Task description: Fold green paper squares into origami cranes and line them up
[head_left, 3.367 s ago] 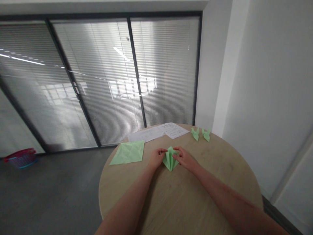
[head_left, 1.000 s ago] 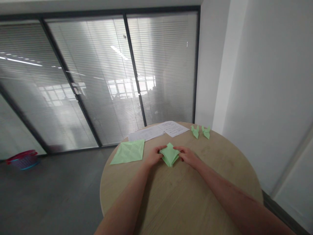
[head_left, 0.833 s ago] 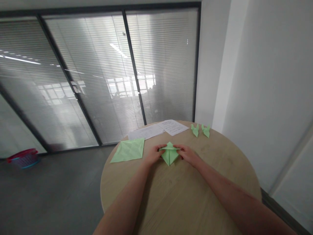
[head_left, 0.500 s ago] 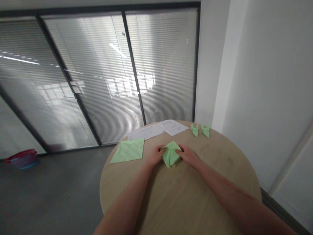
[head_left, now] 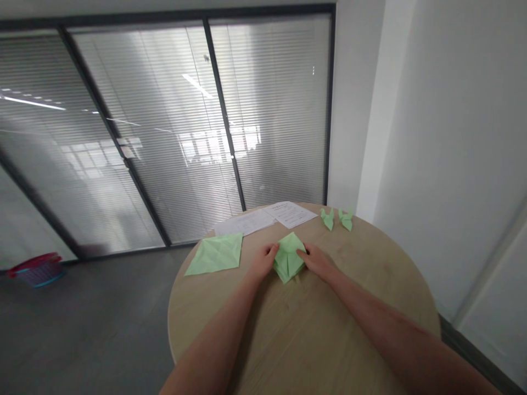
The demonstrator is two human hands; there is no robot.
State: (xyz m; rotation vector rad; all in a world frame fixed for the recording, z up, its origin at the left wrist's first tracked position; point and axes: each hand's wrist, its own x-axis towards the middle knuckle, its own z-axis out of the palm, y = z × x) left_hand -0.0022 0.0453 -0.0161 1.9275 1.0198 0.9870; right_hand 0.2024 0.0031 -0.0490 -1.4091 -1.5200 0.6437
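A partly folded piece of green origami paper (head_left: pixel 289 255) is held between my two hands over the middle of the round table. It has a diamond outline, with a crease running down its lower half. My left hand (head_left: pixel 264 260) pinches its left edge, thumb on top. On the opposite edge, my right hand (head_left: pixel 316 259) grips the paper with the thumb over the face. The fingers beneath the paper are hidden. A creased green sheet (head_left: pixel 216 253) lies flat to the left. Two folded green paper figures (head_left: pixel 328 219) stand at the back right.
White printed sheets (head_left: pixel 290 214) lie along the far edge of the round wooden table (head_left: pixel 296 340). Behind it is a glass partition with blinds (head_left: pixel 280 109). A white wall (head_left: pixel 453 164) rises on the right. A red and blue basket (head_left: pixel 37 270) sits on the floor at left.
The folded paper has shifted slightly and looks narrower, its top corner a little higher. My left thumb has moved from the paper's face toward its left edge. Both hands still hold it.
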